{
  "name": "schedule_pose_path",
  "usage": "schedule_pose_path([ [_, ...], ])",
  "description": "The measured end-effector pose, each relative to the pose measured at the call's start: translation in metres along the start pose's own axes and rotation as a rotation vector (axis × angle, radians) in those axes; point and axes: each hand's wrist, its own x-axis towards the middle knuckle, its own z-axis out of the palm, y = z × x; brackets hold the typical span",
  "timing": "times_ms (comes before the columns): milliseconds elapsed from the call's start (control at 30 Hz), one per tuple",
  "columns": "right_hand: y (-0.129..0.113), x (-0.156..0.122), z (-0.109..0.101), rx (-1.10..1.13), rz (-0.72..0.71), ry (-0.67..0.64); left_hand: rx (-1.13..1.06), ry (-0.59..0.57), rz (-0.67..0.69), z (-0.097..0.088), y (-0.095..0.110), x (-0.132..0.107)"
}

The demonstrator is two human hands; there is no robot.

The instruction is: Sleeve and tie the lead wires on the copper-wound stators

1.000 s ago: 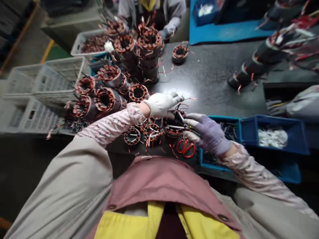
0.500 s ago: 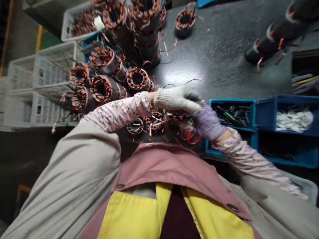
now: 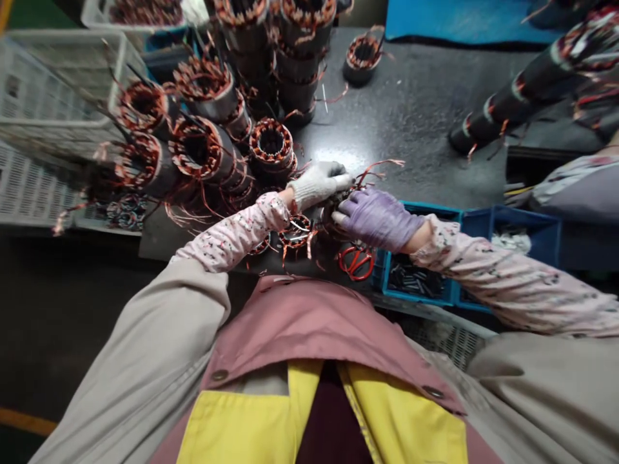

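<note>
Now, coil ring (image 3: pixel 329 218): just beyond the red scissors (image 3: pixel 356 263), between hands.
Left hand (image 3: pixel 319 183): fingers bent, grip hidden.
Right hand (image 3: pixel 378 218): curled over ring, grip unclear.
Change: hands no longer overlap; handling apparently continues.

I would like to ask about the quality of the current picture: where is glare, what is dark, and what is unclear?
Head view: bright glare on the tabletop just beyond the left hand; head view: deep shadow at lower left; head view: wire detail between that hand and the right hand is soft; head view: the pale crates look stretched toward the edge.
</note>
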Motion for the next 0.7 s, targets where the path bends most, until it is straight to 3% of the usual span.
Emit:
schedule_pose_path([
  [100, 0.003, 0.0, -0.001, 0.027, 0.048, -0.062, 0.001, -0.01, 0.005, 0.002, -0.002, 0.003],
  [200, 0.005, -0.002, -0.002, 0.088, 0.348, -0.096, 0.032, -0.033, 0.032, 0.002, -0.006, 0.002],
  [300, 0.01, -0.012, 0.003, 0.222, 0.613, -0.04, 0.157, -0.084, 0.174, -0.006, -0.005, -0.01],
  [400, 0.02, -0.024, 0.014, 0.414, 0.743, 0.112, 0.498, -0.219, 0.352, -0.017, 0.006, -0.02],
  [467, 0.025, -0.032, 0.025, 0.516, 0.751, 0.264, 0.786, -0.319, 0.4, -0.02, 0.016, -0.019],
  [533, 0.021, -0.04, 0.034, 0.547, 0.66, 0.372, 1.032, -0.417, 0.42, -0.018, 0.029, -0.014],
  [633, -0.006, -0.052, 0.037, 0.454, 0.473, 0.383, 1.263, -0.633, 0.456, -0.008, 0.049, -0.015],
  [700, -0.023, -0.047, 0.037, 0.371, 0.419, 0.38, 1.258, -0.701, 0.453, -0.008, 0.052, -0.014],
])
